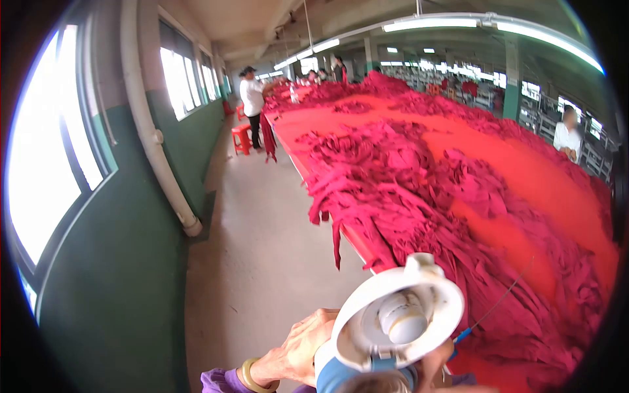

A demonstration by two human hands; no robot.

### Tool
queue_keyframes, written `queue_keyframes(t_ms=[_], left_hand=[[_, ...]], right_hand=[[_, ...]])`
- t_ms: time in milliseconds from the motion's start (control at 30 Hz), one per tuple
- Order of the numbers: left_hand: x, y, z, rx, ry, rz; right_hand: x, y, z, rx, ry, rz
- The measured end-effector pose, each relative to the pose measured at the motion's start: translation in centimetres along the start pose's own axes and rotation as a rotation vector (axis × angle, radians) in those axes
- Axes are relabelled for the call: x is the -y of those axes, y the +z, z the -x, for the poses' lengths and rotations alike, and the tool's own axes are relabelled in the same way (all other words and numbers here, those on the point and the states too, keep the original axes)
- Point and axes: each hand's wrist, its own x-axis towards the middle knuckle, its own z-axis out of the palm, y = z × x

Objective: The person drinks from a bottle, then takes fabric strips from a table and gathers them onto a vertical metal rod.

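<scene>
Close in front of me is a drink bottle [329, 374] with a blue and white body. Its round white flip lid [440, 302] stands open, showing a pale stopper on the inside. My left hand [309, 347], with a yellowish bangle at the wrist and a purple sleeve, is wrapped round the bottle's left side. On the other side, my right hand [434, 368] grips the bottle, its fingers partly hidden behind the lid. A small blue piece with a thin wire-like line [464, 335] sticks out beside my right hand; I cannot tell what it is.
A long red table [367, 121] carries heaps of crimson fabric strips [386, 190], some hanging over its edge. A person in white [251, 95] stands along the aisle near a red stool [241, 139]. Another person [567, 136] is across the table. A green wall [141, 229] runs left.
</scene>
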Motion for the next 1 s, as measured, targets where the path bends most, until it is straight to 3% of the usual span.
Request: queue_keyframes(t_ms=[67,167,233,400,500,667,733,900,967,1000], left_hand=[[0.5,1.2,1.8,0.002,-0.136,0.131],[1.6,2.7,4.0,0.002,-0.315,0.297],[2.9,3.7,5.5,-0.002,-0.419,0.396],[6.4,4.7,9.2,0.063,-0.612,0.415],[8.7,6.0,11.4,0.051,-0.748,0.471],[10.9,7.1,13.2,0.108,-0.893,0.436],[12.9,8.1,14.7,0.047,-0.859,0.391],[17.8,10.4,18.3,-0.062,-0.943,0.420],[19.6,11.1,19.8,0.131,-1.079,0.076],[19.9,11.4,20.9,0.096,-1.071,-0.093]], right_hand=[[-1.9,0.3,1.4,0.049,0.085,-0.007],[-4.1,2.4,4.4,-0.080,0.113,-0.147],[-6.8,1.4,3.3,-0.174,-0.203,-0.254],[-7.8,-1.1,2.0,-0.094,0.161,0.044],[-9.4,0.0,1.9,-0.057,0.145,0.474],[-13.5,0.3,4.5,0.010,0.276,0.485],[-15.3,0.1,5.1,0.014,0.374,0.554],[-21.0,0.8,5.8,-0.039,0.771,0.548],[-24.8,0.9,6.9,-0.036,0.856,0.552],[-27.0,1.2,7.5,-0.082,0.902,0.559]])
